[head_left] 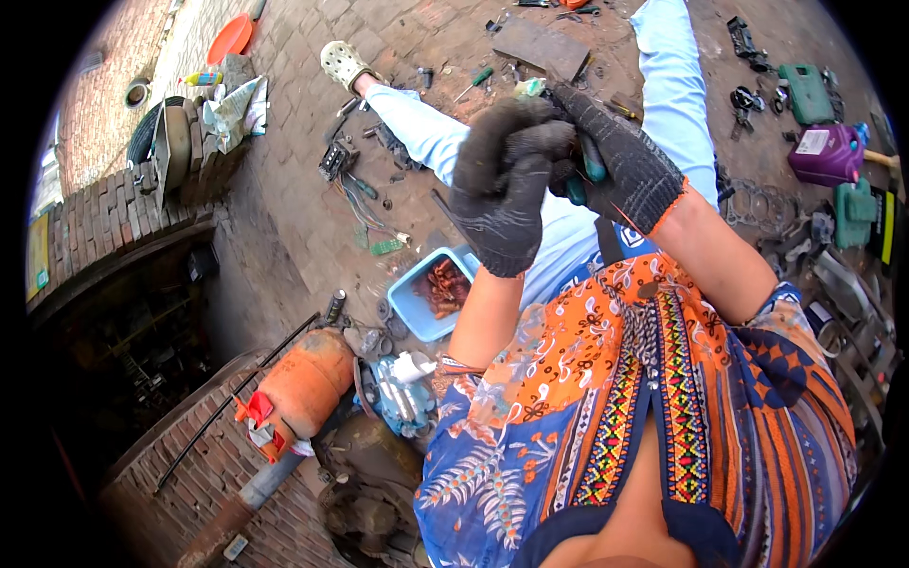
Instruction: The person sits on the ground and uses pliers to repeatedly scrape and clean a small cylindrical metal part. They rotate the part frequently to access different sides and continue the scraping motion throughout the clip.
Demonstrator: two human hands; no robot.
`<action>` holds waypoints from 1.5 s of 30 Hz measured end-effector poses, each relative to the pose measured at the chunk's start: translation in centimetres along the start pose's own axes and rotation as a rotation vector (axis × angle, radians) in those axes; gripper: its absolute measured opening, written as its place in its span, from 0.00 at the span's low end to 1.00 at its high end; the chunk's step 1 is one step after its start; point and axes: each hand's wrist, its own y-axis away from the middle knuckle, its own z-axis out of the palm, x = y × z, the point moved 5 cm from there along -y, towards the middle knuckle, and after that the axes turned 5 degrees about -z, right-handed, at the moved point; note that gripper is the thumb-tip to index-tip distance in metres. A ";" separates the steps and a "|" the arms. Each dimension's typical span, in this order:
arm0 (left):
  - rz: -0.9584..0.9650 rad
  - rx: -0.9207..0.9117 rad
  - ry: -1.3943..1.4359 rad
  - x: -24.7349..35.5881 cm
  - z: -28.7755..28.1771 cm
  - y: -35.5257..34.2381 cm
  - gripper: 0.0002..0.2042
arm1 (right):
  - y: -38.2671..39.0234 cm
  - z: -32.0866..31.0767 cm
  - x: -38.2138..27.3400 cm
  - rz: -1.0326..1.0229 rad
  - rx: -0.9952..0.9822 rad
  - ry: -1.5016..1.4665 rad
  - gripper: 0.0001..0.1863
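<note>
Both my hands wear dark grey knit gloves and are raised close together in front of my lap. My right hand (625, 156) is closed around a pair of teal-handled pliers (593, 159); the jaws are hidden between the gloves. My left hand (502, 189) is curled with its fingers bent toward the right hand, and what they grip is out of sight. Just beyond the fingertips shows a small pale green and white thing (530, 87), too unclear to name. Beside my left forearm stands a light blue tub (417, 325) holding reddish-brown, copper-coloured scraps (445, 289).
Past my outstretched legs lie a flat metal block (542, 49) and a green-handled screwdriver (476, 81). Wired parts (339, 159) litter the left. At right are a purple jug (826, 154) and green cases (806, 95). An orange cylinder (305, 381) lies lower left.
</note>
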 end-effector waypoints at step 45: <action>-0.426 0.523 0.464 -6.9 -8.7 1.1 0.16 | 5.9 0.0 -1.4 -0.321 -0.528 1.775 0.08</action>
